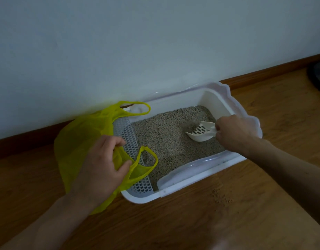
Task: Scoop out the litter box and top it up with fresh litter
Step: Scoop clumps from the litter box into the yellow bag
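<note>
A white litter box stands on the wooden floor in the middle of the frame, with its far side against the pale wall. It is filled with grey litter, and a perforated white grate runs along its left end. The person's right hand, at the right of the frame, is closed around the handle of a white slotted scoop; the front of the scoop rests on the litter near the right end of the box. The left hand, at the lower left, grips the edge of a yellow plastic bag between thumb and curled fingers. The bag lies on the floor just beside the left end of the box, and its two handles hang over the grate. A few grains of spilled litter lie on the floor in front of the box, at the lower right of the frame.
</note>
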The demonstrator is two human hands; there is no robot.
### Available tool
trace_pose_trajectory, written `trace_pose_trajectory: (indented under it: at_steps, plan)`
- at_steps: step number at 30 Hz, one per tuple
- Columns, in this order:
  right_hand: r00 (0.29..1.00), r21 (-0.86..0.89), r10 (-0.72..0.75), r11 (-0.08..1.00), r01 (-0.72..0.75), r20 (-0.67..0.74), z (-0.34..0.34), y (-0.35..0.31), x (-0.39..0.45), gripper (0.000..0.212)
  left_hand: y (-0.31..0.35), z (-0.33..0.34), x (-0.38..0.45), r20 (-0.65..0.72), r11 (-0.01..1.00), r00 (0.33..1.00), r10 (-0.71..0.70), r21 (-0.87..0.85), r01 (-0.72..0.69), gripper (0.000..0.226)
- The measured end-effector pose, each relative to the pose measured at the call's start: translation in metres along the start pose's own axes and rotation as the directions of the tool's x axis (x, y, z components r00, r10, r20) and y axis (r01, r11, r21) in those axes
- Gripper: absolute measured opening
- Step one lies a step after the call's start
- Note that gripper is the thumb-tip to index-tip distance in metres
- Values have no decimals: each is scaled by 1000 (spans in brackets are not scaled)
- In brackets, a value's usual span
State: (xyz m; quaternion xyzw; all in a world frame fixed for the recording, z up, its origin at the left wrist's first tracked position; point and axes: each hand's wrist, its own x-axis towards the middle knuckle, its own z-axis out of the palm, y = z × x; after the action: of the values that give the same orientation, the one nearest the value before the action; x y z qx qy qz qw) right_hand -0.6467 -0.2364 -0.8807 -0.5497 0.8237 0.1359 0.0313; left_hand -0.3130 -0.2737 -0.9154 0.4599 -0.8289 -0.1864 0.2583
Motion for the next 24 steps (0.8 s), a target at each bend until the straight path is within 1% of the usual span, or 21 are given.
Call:
trace_pose_trajectory:
  at_steps: [2, 5, 9, 11, 13, 19, 24]
  plan:
    - [1000, 39, 6, 999, -5, -21, 1, 1, -2, 13, 0, 0, 0, 1, 1000, 1000, -6, -3, 6, 50]
    - [998, 154, -8, 988, 18, -67, 1, 4, -6, 11, -2, -2, -2, 5, 1000, 1000, -12, -5, 12, 50]
    - [980, 268, -60, 957, 111, -190, -2, 7, -17, 12, -2, -5, -3, 5, 1000, 1000, -9, 1, 9, 51]
    - [968, 332, -91, 928, 167, -232, -3, 8, -24, 11, -1, -6, -3, 2, 1000, 1000, -9, 2, 9, 51]
    - [960, 391, -90, 900, 193, -267, -5, 9, -29, 10, 0, -7, -2, -5, 1000, 1000, -11, 1, 11, 51]
    - [945, 424, -128, 869, 253, -302, -4, 9, -39, 9, 3, -11, -3, -10, 1000, 1000, -4, 0, 4, 51]
    - [940, 396, -135, 881, 258, -313, -6, 10, -41, 13, 4, -14, -6, -2, 1000, 1000, -7, -9, 7, 51]
